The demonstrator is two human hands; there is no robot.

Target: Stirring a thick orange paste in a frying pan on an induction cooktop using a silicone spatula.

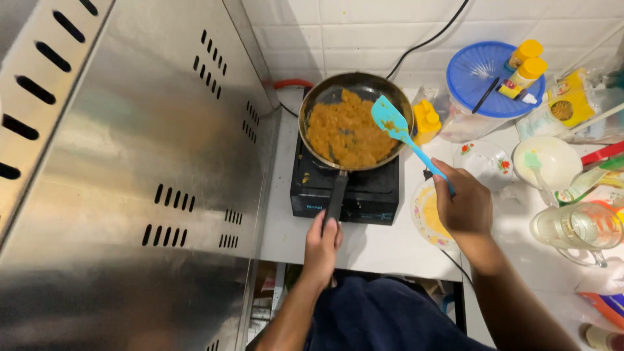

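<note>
Left hand (322, 244) is gripping the pan (354, 120) handle steady; right hand (463, 205), fingers clasping the spatula (396, 127), should be scraping the mash (344, 133) evenly.

To my left, a tall steel hood panel (162, 162) walls off that whole side, standing just beside the black stove (344, 188). I see bare tabletop (377, 250) in front of the stove, room for a hand to pass. To the right, plates (484, 159), a glass jug (578, 227) and a blue-lidded tub (481, 71) crowd the way.
</note>
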